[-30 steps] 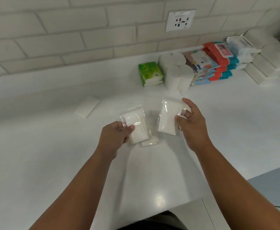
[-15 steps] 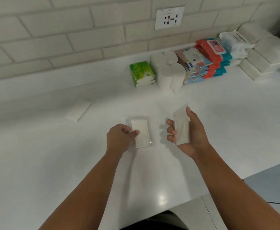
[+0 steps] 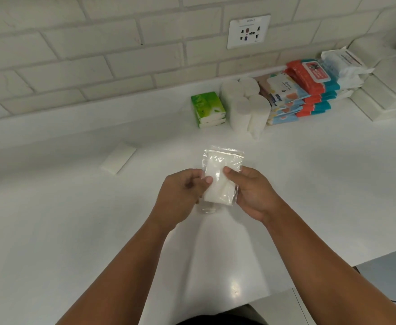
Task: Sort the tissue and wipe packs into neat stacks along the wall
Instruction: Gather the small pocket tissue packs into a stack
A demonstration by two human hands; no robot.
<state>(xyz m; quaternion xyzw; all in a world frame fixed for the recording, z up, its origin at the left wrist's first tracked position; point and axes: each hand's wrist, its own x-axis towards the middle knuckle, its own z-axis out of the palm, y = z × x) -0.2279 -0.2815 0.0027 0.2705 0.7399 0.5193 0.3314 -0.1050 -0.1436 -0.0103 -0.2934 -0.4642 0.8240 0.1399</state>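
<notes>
Head view has both hands meeting over the middle of the white surface (image 3: 75,231), sharing one clear-bagged tissue pack (image 3: 219,177) held just above it, well short of the wall (image 3: 98,66). The left hand (image 3: 180,195) grips the pack's left edge, thumb pressed on top and fingers curled underneath. The right hand (image 3: 253,195) mirrors it on the right edge, thumb on the film, fingers below. An edge of a second bag (image 3: 206,209) peeks out beneath, so two packs are probably being squared together. To do this well, the person should line up the edges before letting go with either hand, since the slick film would likely slip. The pair can then go to the row by the wall, near the green tissue stack (image 3: 207,109), rolls (image 3: 246,111) and wipe packs (image 3: 297,97). Both forearms reach forward, wrists angled inward. A loose white pack (image 3: 118,160) lies apart to the left, not yet sorted.
</notes>
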